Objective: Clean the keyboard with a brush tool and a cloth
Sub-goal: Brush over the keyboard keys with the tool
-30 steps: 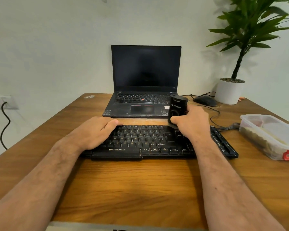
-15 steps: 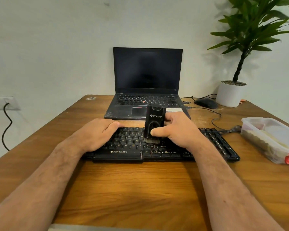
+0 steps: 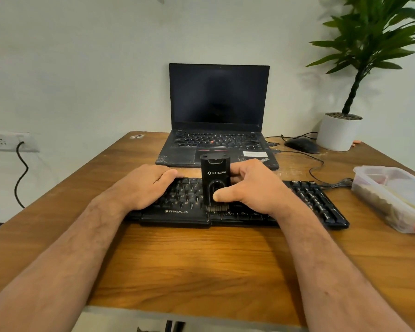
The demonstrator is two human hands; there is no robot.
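Note:
A black keyboard (image 3: pixel 316 202) lies across the middle of the wooden table. My right hand (image 3: pixel 256 188) grips a black brush tool (image 3: pixel 215 174) marked STRIFF, holding it upright with its bristles down on the keys near the keyboard's front middle. My left hand (image 3: pixel 144 185) rests palm down on the keyboard's left end, fingers over the keys. No cloth is in view.
An open laptop (image 3: pixel 218 111) with a dark screen stands behind the keyboard. A mouse (image 3: pixel 302 144) and a potted plant (image 3: pixel 338 133) sit at the back right. A clear plastic box (image 3: pixel 391 195) with a red clip stands at the right edge. Cables run between mouse and keyboard.
My right hand has carried the brush tool leftward and toward me, from the keyboard's back right to its front middle. The left hand has stayed in place.

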